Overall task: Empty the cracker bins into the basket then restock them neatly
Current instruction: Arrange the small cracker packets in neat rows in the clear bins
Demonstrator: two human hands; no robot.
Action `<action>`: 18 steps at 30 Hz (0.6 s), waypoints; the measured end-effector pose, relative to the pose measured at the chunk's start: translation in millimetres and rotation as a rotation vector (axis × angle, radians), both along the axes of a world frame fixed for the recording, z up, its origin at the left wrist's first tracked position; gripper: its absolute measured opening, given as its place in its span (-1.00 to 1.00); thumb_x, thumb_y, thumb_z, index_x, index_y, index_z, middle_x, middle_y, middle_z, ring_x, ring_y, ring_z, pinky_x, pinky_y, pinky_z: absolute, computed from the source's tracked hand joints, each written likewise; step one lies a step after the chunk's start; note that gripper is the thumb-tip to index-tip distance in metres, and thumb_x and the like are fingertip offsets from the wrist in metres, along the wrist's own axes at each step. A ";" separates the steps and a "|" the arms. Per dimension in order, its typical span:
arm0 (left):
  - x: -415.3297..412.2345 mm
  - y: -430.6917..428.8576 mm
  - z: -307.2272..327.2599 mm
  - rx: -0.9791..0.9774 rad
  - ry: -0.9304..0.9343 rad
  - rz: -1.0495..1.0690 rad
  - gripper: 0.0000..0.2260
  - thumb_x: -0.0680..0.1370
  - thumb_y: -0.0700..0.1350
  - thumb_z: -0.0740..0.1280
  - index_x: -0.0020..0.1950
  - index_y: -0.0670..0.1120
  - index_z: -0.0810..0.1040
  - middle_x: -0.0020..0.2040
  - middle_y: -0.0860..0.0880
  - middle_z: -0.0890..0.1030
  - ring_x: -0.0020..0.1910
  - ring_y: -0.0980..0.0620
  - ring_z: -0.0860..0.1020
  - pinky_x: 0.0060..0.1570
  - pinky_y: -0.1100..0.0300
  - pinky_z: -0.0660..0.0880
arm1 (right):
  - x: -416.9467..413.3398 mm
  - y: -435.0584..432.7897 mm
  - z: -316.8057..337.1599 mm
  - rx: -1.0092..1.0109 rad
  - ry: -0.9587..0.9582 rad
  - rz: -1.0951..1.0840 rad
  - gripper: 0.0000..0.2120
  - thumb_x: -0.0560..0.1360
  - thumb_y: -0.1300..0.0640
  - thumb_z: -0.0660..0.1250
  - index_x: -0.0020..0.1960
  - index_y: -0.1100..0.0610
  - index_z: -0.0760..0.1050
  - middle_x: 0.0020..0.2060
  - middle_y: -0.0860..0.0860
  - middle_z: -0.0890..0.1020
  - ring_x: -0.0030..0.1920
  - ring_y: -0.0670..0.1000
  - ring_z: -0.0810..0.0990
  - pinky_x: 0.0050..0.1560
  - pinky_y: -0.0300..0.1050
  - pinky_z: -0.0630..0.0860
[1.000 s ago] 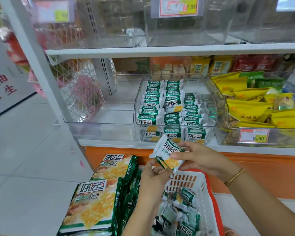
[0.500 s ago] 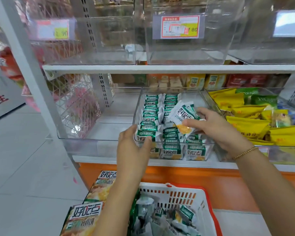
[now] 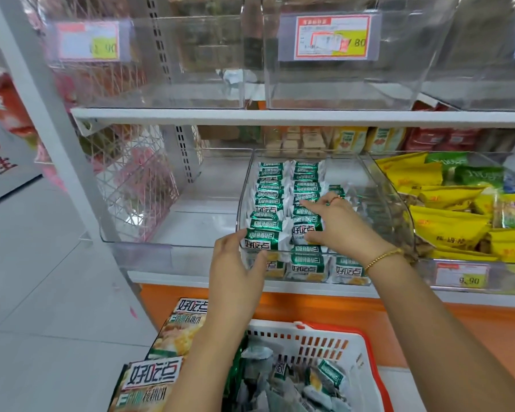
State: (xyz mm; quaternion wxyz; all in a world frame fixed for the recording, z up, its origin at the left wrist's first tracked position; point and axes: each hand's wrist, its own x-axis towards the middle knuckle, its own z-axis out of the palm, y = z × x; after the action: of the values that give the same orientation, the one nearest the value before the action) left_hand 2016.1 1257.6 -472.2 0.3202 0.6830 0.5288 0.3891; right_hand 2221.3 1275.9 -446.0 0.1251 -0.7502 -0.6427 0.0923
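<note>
At nine o'clock of the cracker bin stands an empty bin, untouched. I see the left hand curled over the cracker bin's front-left corner, fingers inside the rim against the front packet, thumb outside. Half a second ago the right hand carried a packet above the rows. Now that packet sits near the front of the middle row, and the right hand lies on it, fingers stretched toward eleven o'clock, apparently clasping nothing. Restocking is moving along, I judge. The basket at six o'clock holds more packets.
</note>
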 end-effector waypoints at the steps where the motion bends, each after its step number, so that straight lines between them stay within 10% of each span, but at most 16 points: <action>1: 0.7 0.5 -0.8 -0.003 -0.001 0.001 -0.55 0.55 -0.07 0.35 0.43 -0.05 0.36 0.34 0.02 0.36 0.31 0.01 0.42 0.33 0.08 0.37 | 1.3 0.8 -2.3 -0.011 -0.030 0.005 -0.31 0.51 -0.02 0.39 0.54 -0.11 0.14 0.38 0.08 0.23 0.39 0.10 0.23 0.39 -0.10 0.20; 18: 0.2 -27.3 -6.3 -0.030 0.004 -0.029 -0.54 0.57 -0.08 0.31 0.46 -0.01 0.30 0.40 0.05 0.31 0.34 0.03 0.40 0.32 0.09 0.38 | 3.2 6.8 2.8 -0.067 -0.032 0.025 -0.29 0.50 0.05 0.42 0.52 -0.22 0.14 0.56 0.11 -0.01 0.54 0.18 0.04 0.49 0.09 0.16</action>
State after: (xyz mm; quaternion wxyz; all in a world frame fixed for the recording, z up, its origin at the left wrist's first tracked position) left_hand 2016.3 1230.2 -478.4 0.3348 0.6866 0.5251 0.3752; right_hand 2224.4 1282.7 -443.2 0.0885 -0.7470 -0.6507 0.1035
